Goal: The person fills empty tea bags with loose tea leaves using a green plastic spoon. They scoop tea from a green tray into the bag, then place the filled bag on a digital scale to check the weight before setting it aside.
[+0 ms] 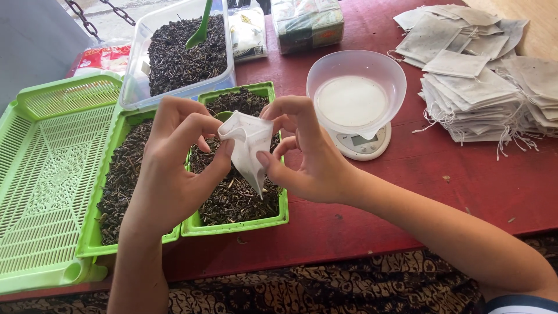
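Both hands work 1 small white paper filter bag (pixel 250 148), held in the air over the right-hand green plastic tray of dark loose tea leaves (pixel 232 200). Your left hand (pixel 174 168) pinches the bag's left edge between thumb and fingers; your right hand (pixel 302 154) pinches the right edge, fingers curled over the top. Each grip is closed on the bag, and the mouth looks partly spread between them.

Notes for doing this well:
- Keep the bag over that tray, so stray leaf falls back in.
- Pull the 2 edges apart gently; the paper looks thin and is already creased, and I judge it tears easily.
- Hold near the top rim, not the lower point, so the pouch hangs free.

A second green tray of leaf (pixel 119 192) sits just left, touching the first. The clear plastic tub of tea (pixel 180 55) with a green scoop (pixel 200 29) stands behind. A white bowl on a small kitchen scale (pixel 356 99) sits to the right on the red surface (pixel 442 180), with the stack of empty white bags (pixel 482 87) well beyond it.
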